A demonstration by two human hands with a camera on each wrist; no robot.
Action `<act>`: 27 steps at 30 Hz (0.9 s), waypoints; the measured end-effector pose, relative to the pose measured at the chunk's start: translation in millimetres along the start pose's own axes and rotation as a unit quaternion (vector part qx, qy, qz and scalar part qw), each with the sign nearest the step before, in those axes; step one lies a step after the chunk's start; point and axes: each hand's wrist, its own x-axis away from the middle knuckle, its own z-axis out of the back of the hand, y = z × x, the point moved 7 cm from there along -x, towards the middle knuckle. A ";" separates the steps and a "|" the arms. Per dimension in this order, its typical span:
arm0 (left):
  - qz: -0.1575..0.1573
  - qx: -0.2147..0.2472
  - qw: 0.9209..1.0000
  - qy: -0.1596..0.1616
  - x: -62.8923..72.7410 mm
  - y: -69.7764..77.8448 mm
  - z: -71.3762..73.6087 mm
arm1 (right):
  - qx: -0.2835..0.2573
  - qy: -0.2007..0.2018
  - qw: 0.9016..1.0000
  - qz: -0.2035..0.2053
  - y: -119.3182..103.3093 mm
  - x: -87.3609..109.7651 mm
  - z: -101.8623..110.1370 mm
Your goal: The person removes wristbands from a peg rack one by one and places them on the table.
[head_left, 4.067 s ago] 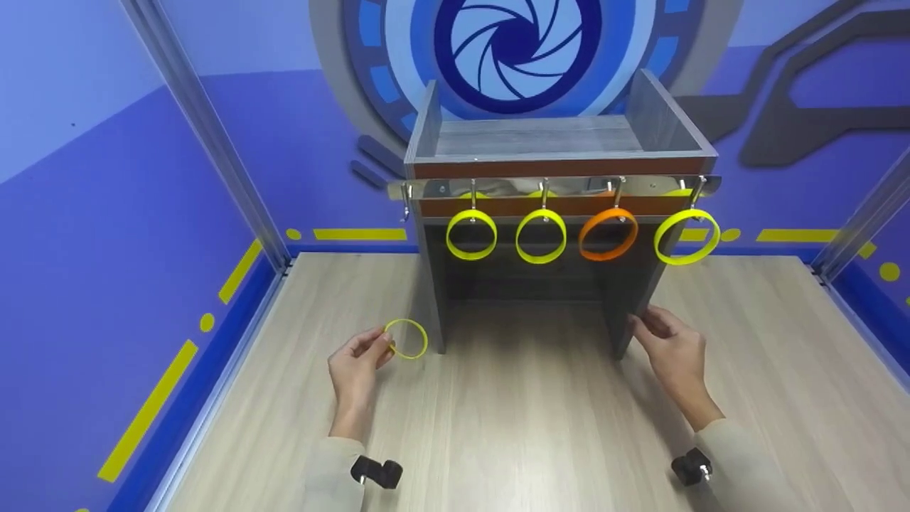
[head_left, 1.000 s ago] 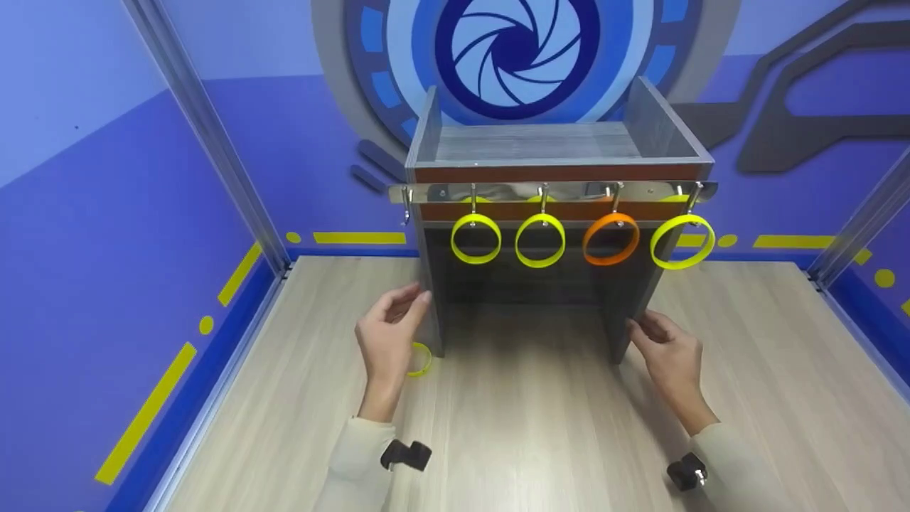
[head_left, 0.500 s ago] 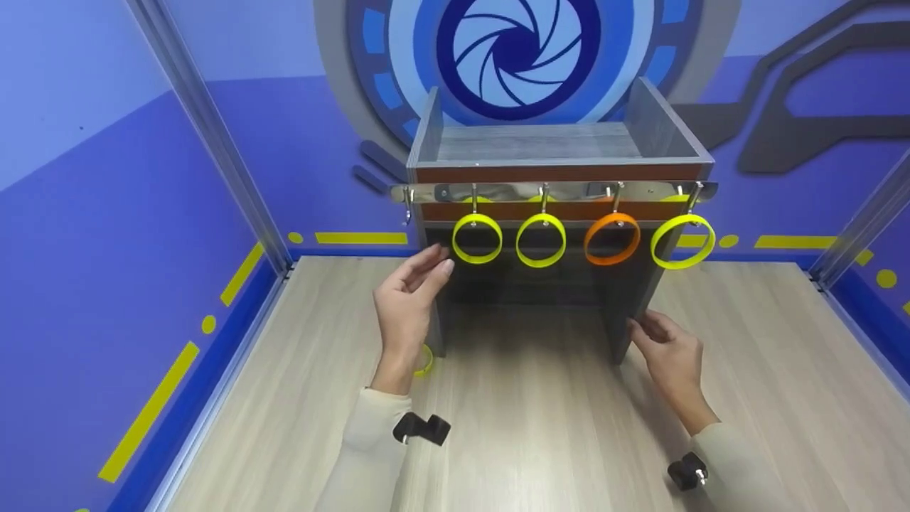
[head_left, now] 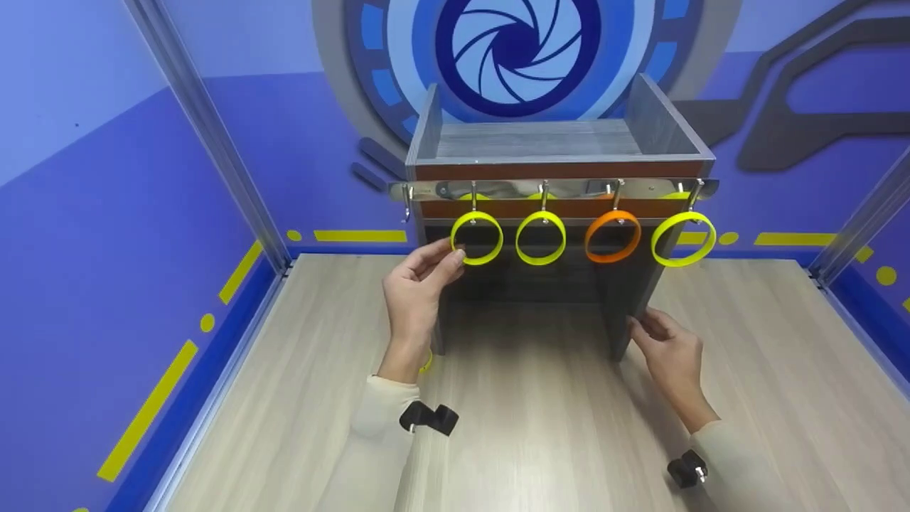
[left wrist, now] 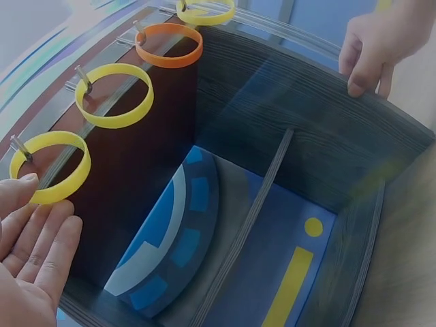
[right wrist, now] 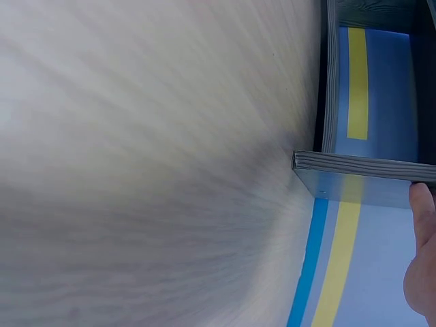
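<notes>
My left hand (head_left: 416, 291) reaches the leftmost hanging yellow ring (head_left: 483, 262), pinching its lower left edge between thumb and fingers. In the left wrist view the thumb lies over this ring (left wrist: 83, 170) and the fingers are below it. The ring still hangs on its hook. Low on the right, my right hand (head_left: 672, 352) grips the front edge of the grey wooden shelf unit's side panel (head_left: 629, 313). Another yellow ring (head_left: 427, 361) is at the foot of the left panel, mostly hidden by my left wrist.
A metal hook rail (head_left: 583, 188) crosses the unit's front. Further right hang a second yellow ring (head_left: 540, 262), an orange ring (head_left: 613, 259) and another yellow ring (head_left: 682, 263). The far-left hook (head_left: 407, 205) carries no ring. Blue walls surround the wooden tabletop (head_left: 512, 427).
My left hand held a yellow ring near the table at first, then let it go by the left panel. It has since risen rightward to the leftmost hanging ring. My right hand stays put.
</notes>
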 end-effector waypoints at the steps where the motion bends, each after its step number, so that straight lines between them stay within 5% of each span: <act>1: 0.002 0.004 1.000 0.001 -0.2 0.3 -0.3 | -0.003 0.000 1.000 0.001 -0.1 0.0 0.0; 27: -0.034 0.021 0.999 0.005 -1.2 23.7 -1.8 | -0.004 0.006 1.000 0.007 -2.4 -0.1 0.4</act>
